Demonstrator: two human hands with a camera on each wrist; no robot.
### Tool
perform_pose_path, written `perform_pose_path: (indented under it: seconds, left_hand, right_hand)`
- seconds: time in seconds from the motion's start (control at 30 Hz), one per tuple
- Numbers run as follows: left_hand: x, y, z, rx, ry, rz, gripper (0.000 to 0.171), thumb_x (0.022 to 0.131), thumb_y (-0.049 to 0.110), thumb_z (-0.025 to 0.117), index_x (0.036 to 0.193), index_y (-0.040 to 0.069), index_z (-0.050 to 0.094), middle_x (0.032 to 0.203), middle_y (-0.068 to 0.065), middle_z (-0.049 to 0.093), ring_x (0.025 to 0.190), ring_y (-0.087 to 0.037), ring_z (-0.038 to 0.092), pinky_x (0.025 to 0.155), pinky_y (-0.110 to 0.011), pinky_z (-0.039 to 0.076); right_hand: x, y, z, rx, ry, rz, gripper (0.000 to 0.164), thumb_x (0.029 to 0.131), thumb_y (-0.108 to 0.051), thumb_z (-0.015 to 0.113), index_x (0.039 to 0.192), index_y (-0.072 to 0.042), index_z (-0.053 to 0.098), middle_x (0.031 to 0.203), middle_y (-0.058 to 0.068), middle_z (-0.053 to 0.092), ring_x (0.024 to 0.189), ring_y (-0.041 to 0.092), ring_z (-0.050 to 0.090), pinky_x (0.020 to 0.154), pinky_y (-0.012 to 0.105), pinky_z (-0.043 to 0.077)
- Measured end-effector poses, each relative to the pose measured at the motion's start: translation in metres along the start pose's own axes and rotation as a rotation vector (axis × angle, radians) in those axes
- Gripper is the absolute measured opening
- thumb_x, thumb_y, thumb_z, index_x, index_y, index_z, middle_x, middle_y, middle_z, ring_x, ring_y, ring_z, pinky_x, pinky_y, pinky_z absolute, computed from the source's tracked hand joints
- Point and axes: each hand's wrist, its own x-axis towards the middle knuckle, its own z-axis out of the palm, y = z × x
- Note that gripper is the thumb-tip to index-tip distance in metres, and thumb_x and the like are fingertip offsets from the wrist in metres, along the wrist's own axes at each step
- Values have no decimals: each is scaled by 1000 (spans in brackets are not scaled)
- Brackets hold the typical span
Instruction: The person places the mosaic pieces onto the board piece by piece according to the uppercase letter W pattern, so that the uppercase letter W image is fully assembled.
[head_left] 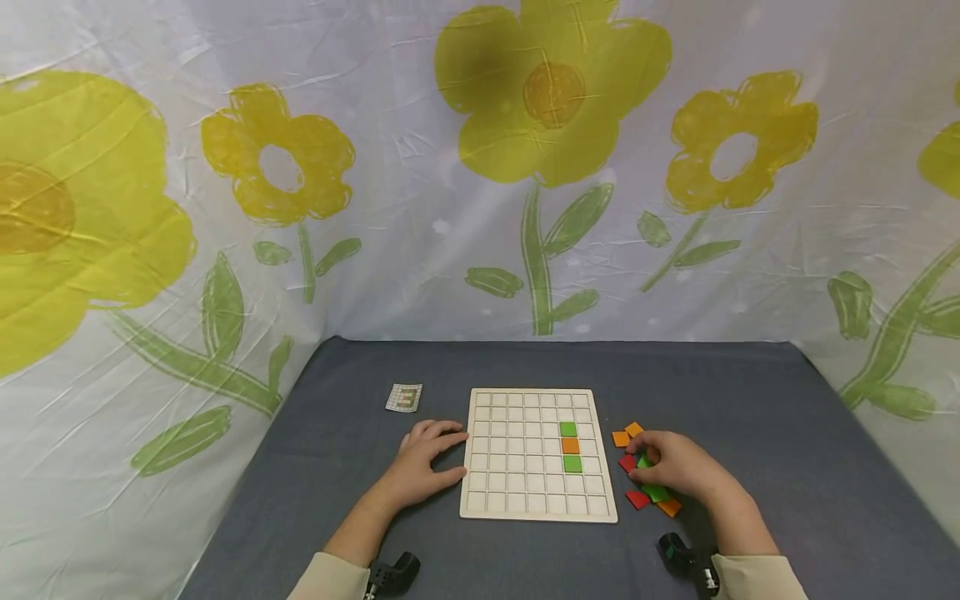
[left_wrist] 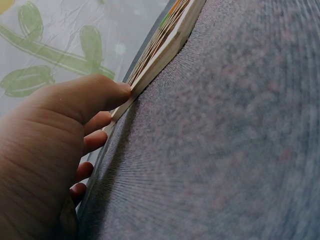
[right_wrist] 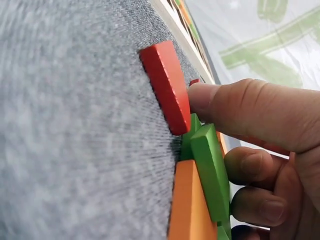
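My left hand (head_left: pixel 425 463) rests at the left edge of a pale wooden grid board (head_left: pixel 464 500), thumb and fingers spread. The thumb touches the board's side in the left wrist view. Over a loose pile of square tiles right of the board is my right hand (head_left: pixel 675 461), thumb and forefinger curved about a small red tile (head_left: pixel 627 463). I cannot tell whether they pinch it. Green tiles (right_wrist: pixel 210 170), an orange tile (right_wrist: pixel 187 200) and another red tile (right_wrist: pixel 167 90) lie under and beside that hand. The forefinger is mostly hidden by the thumb in the right wrist view.
Two green tiles (head_left: pixel 572 464) with an orange tile (head_left: pixel 571 445) between them form a column on the board's right side. A small patterned card (head_left: pixel 404 397) lies at the back left. Two orange tiles (head_left: pixel 621 438) sit behind the pile. A dark cloth (head_left: pixel 525 567) covers the table.
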Motion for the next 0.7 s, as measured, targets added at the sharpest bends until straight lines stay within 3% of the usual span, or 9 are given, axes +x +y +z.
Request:
perform_pose_path:
  seconds: [0.47, 0.7]
  left_hand:
    - [-1, 1, -1, 5, -4, -10, 52, 94, 35, 75, 141, 15, 65, 147, -2, 53, 141, -33, 35, 107, -61, 32]
    - [0, 3, -2, -2, -4, -10, 52, 94, 34, 75, 141, 14, 65, 147, -3, 53, 141, -32, 36, 108, -61, 32]
  right_hand:
    - [-6, -18, -10, 40, 48, 7, 29, 87, -25, 84, 107, -8, 71, 70, 0, 42, 59, 15, 39, 58, 31, 34]
    - [-10, -35, -12, 35, 66, -50, 31, 88, -26, 83, 112, -9, 73, 68, -3, 39, 60, 12, 36, 59, 30, 34]
